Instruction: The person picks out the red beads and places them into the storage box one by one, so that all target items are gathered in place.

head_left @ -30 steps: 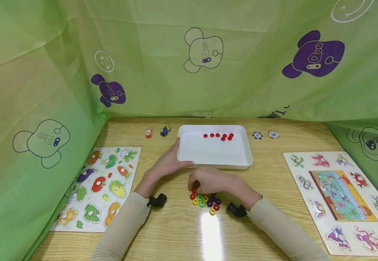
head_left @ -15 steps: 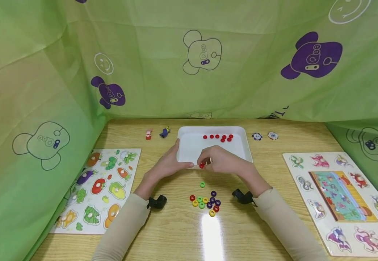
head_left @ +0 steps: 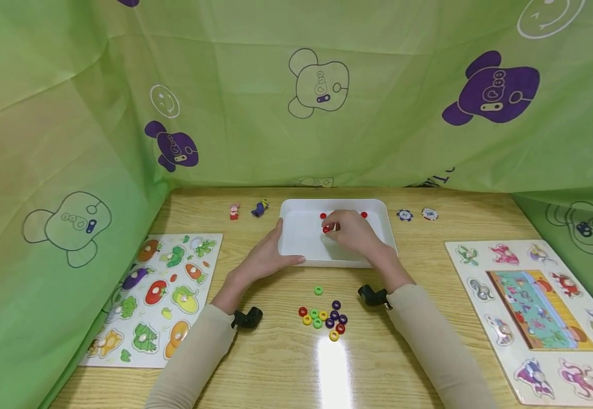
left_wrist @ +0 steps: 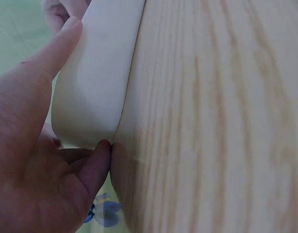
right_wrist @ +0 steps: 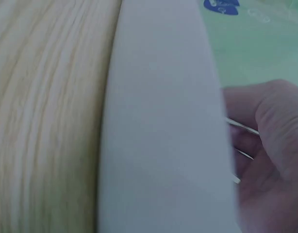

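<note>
In the head view a white tray (head_left: 301, 238) stands at the back of the table. My left hand (head_left: 266, 255) grips its near left corner, the thumb along the front rim and the fingers on the left side; the left wrist view shows a fingertip low at the tray's corner (left_wrist: 91, 111). Over the tray, my right hand (head_left: 353, 230) pinches a small red ring (head_left: 326, 230) between thumb and fingers. Red rings (head_left: 323, 216) lie along the tray's far part, several of them hidden by that hand. In the right wrist view the tray wall (right_wrist: 163, 121) covers the fingertips.
Loose purple, yellow, green and red rings (head_left: 323, 315) lie before the tray, with one green ring (head_left: 318, 290) apart. Two small figures (head_left: 259, 208) stand left of it, two poker chips (head_left: 405, 215) right. A vegetable puzzle (head_left: 174, 295) and a sea-animal puzzle (head_left: 537, 318) flank the table.
My right hand has picked a red ring from the loose pile and carried it forward over the tray's front rim. A green ring now shows where that hand was. My left hand stays at the corner.
</note>
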Motion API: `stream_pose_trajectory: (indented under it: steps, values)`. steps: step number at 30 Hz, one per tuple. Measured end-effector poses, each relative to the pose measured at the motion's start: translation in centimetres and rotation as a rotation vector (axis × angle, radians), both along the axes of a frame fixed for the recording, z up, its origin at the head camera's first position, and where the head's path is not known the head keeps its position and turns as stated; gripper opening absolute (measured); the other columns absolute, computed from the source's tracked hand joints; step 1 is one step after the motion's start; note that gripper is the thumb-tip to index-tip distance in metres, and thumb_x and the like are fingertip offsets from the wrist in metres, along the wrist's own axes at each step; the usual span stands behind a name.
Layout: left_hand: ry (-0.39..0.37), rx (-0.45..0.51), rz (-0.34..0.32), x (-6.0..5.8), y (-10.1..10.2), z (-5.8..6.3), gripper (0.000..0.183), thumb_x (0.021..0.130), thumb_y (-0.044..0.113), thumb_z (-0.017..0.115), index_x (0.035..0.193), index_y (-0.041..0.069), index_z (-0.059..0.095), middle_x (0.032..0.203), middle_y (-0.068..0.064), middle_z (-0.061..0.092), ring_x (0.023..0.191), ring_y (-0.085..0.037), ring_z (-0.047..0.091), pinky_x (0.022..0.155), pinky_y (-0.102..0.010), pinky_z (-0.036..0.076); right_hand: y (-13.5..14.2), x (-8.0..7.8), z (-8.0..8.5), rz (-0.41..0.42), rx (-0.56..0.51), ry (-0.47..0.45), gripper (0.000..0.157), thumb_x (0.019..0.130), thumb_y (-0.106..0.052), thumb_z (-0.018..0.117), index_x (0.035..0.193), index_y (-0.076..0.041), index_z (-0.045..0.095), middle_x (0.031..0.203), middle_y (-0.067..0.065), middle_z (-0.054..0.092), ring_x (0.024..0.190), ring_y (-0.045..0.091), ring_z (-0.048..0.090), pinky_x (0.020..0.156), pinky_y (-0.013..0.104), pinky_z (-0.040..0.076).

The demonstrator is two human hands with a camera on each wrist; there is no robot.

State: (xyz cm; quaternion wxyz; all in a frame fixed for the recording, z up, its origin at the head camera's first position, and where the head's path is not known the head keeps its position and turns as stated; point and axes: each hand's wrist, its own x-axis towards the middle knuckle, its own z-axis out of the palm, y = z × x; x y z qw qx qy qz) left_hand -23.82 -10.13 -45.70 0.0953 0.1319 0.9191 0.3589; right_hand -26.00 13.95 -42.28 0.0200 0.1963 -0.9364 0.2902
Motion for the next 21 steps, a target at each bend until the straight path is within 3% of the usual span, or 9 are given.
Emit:
stream_pose_trajectory:
  steps: [4,10,21]
  values:
    - [-0.009,-0.007,-0.003,0.0,0.0,0.1,0.121,0.065,0.068,0.068,0.15,0.018,-0.002,0.157,-0.006,0.014,0.141,-0.026,0.024,0.111,-0.045,0.03,0.2,-0.9,-0.6,-0.083,0.023,0.036,0.016,0.081,-0.013,0.067,0.096,-0.012,0.072,0.082,-0.001,0.065,0.073,0.015,0.057,0.063,0.028,0.046]
    - [-0.015,-0.016,0.002,0.0,0.0,0.3,0.122,0.064,0.071,0.067,0.15,0.019,-0.002,0.157,-0.005,0.013,0.142,-0.026,0.022,0.111,-0.045,0.029,0.8,-1.8,-1.3,-0.186,0.011,0.005,0.018,0.082,-0.013,0.064,0.099,-0.013,0.071,0.091,0.002,0.067,0.08,0.018,0.059,0.067,0.033,0.048]
    - [-0.014,-0.01,0.005,0.0,0.0,0.1,0.122,0.064,0.07,0.068,0.15,0.019,-0.001,0.157,-0.004,0.013,0.142,-0.025,0.021,0.112,-0.045,0.028,1.5,-2.5,-2.4,-0.272,0.066,0.006,0.025,0.084,-0.006,0.055,0.103,-0.012,0.07,0.112,0.006,0.065,0.102,0.023,0.059,0.082,0.042,0.05]
